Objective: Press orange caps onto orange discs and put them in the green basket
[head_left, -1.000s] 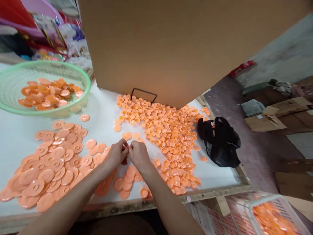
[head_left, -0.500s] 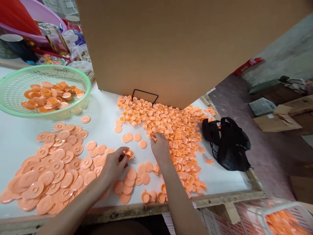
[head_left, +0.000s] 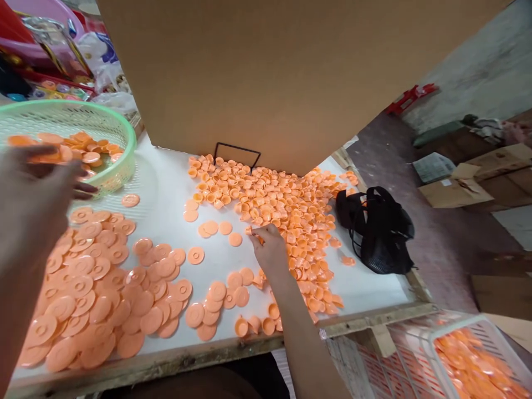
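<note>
Blurred by motion, my left hand [head_left: 39, 188] reaches over the near rim of the green mesh basket [head_left: 120, 124] with its fingers apart. Orange toy cups and discs [head_left: 91, 158] lie inside, some close to the fingertips. My right hand [head_left: 270, 249] is closed in a pinch on a small orange toy cup [head_left: 249, 230], at the left edge of a wide heap of such cups [head_left: 307, 221]. Flat round orange saucers [head_left: 83, 285] cover the table's left part. Smaller discs [head_left: 214, 299] lie between the two heaps.
A large cardboard box [head_left: 249, 77] stands behind the cup heap, with a black wire frame [head_left: 236, 148] at its base. On the right side rests a black bag [head_left: 380, 238]. A crate of orange pieces [head_left: 469, 354] is below the table's front right edge.
My left hand has moved from the middle of the table, where it held an orange cup, left to the basket. My right hand stays beside the cup heap. The view has shifted slightly.
</note>
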`<state>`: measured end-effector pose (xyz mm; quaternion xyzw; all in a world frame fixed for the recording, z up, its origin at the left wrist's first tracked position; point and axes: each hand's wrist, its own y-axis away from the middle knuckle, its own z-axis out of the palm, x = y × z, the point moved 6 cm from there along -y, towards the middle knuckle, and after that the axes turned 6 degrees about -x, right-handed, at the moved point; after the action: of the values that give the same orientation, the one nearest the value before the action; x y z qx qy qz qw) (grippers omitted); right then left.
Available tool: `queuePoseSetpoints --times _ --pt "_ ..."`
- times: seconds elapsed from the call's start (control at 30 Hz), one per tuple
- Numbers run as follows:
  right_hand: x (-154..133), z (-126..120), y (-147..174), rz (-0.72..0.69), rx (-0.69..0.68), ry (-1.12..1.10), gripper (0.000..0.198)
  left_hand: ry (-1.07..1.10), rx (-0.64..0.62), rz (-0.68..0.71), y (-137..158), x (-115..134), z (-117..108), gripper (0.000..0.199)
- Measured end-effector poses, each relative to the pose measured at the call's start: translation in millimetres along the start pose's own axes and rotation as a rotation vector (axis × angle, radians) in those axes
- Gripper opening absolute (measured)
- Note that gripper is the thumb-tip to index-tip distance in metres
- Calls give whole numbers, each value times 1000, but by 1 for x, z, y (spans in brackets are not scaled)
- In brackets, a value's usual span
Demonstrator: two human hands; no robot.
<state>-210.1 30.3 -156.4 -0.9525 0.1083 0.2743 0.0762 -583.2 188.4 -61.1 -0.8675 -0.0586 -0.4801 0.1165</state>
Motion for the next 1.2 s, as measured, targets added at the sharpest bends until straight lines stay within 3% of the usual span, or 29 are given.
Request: queuePoseSetpoints --times 0.03,0.07,0.1,0.17,0.23,0.3,0.5,0.63,0.77,0.93,1.2 --pt "-4 1 1 -12 -25 51 13 17 -142 18 23 -1 21 30" --pt "-9 2 3 -27 -61 107 17 3 -362 71 55 1 51 20" --pt "-13 5 4 -42 -103 159 20 -7 -569 189 94 6 81 11" --pt "-19 8 5 -64 -170 216 27 -55 -1053 510 183 18 137 12" --pt "-24 12 3 -79 -207 210 31 -155 -1189 665 236 19 165 10" --pt "-29 15 -2 -89 -228 191 29 -258 -1150 688 247 16 175 11" --pt "-37 26 -18 -38 -204 77 22 -463 -848 504 189 -2 155 25" --pt "-27 29 -13 61 -177 -211 22 -465 -793 433 186 -8 150 35" --pt "-16 31 10 232 -253 -508 11 -461 -790 385 187 -13 147 26" --pt "-21 42 31 407 -354 -621 6 -475 -725 445 182 -13 144 20" --pt "-51 57 28 202 -338 -378 13 -395 -711 554 189 -8 145 23"
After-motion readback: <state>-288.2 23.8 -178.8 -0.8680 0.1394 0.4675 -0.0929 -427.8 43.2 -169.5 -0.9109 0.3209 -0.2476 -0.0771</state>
